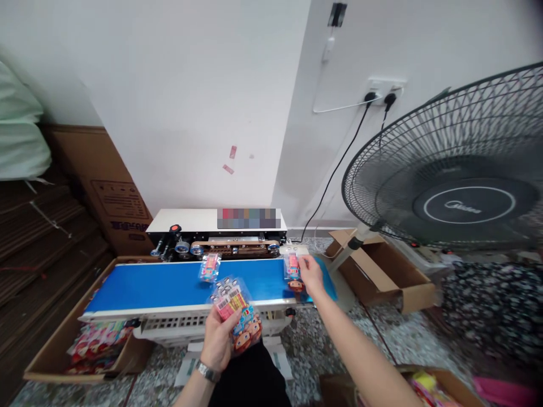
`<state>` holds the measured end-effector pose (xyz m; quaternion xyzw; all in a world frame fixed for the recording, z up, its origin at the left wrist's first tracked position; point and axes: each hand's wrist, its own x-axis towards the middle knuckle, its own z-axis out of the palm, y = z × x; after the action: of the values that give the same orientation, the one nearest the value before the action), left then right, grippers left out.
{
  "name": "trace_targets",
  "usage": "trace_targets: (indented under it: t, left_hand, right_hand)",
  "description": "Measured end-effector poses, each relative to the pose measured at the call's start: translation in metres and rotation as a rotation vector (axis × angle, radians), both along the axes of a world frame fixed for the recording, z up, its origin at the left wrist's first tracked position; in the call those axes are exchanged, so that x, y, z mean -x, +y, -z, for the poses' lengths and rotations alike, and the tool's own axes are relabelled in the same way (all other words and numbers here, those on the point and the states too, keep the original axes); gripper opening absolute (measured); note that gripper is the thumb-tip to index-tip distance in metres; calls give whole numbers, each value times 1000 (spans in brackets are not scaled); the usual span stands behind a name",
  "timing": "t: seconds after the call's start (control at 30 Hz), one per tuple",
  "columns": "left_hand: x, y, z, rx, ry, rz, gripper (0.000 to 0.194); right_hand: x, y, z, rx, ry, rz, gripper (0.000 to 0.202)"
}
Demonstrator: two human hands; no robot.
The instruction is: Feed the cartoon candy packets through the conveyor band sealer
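Note:
My left hand (218, 339) is closed on several fanned packets (237, 316) with clear film and cartoon faces, in front of the blue belt (165, 284). At the belt's right end, my right hand (310, 273) grips the edge of a single packet (293, 265), its top close to the sealing machine. Another small packet (210, 268) lies on the belt near the machine's rollers. The white-topped sealing machine (190, 220) runs along the belt's far side.
A large fan (441, 169) stands at the right, beside an open cardboard box (373, 271). A box of packets (127, 359) sits below the belt's left end. Another box (453, 381) is at the bottom right. Flattened cartons (42, 243) are stacked at the left.

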<state>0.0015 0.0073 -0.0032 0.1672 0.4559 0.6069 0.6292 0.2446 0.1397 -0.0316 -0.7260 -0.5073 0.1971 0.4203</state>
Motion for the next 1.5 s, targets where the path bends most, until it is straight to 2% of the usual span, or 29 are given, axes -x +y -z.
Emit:
trace_targets:
  t: [0.07,0.13,0.23,0.3,0.37,0.47,0.53,0.67,0.8,0.9,1.0,1.1,1.17,1.3,1.4,1.5]
  left_hand:
    - [-1,0,1,0,-1,7,37]
    - [-2,0,0,-5,2,11,36]
    - [-4,2,-4,-5,6,4,37]
    - [-5,3,-7,4,4,3,38]
    - [-5,5,-8,7,1,7,39]
    - [-8,6,-8,-15,3,11,39]
    - [-11,7,-8,-33,-3,16,39]
    - [-17,6,-9,-50,13,9,41]
    - [-20,7,-14,-66,16,6,39]
    - [-19,7,-14,-48,12,0,39]
    - [-14,5,-10,-8,47,-22,36]
    - [-7,2,-4,2,59,-20,36]
    - [-5,1,1,-3,60,-11,36]
    - [-4,0,5,-13,60,25,36]
    - [-5,1,3,-15,58,35,34]
    - [-5,2,-2,-20,54,32,35]
  right_hand:
    - [-6,13,6,60,-56,29,24]
    - [0,24,8,98,-81,11,20]
    - [21,32,2,125,-106,-52,15]
    - [39,25,-7,91,-110,-122,16]
    - [56,8,-18,33,-40,-305,21]
    - [79,-30,-34,26,201,-705,25]
    - [89,-52,-42,45,286,-812,24]
    - [95,-72,-47,27,389,-724,25]
    - [96,-73,-46,-15,511,-599,24]
    - [88,-66,-39,-45,508,-527,26]
    - [63,-46,-24,-54,416,-375,30]
    - [26,-19,-6,1,166,-121,32]
    - [7,-1,4,36,68,-37,29]
    - [1,24,12,83,-27,-14,20]
    - [18,30,8,105,-67,-67,16]
    - [42,19,-4,44,-89,-173,20]
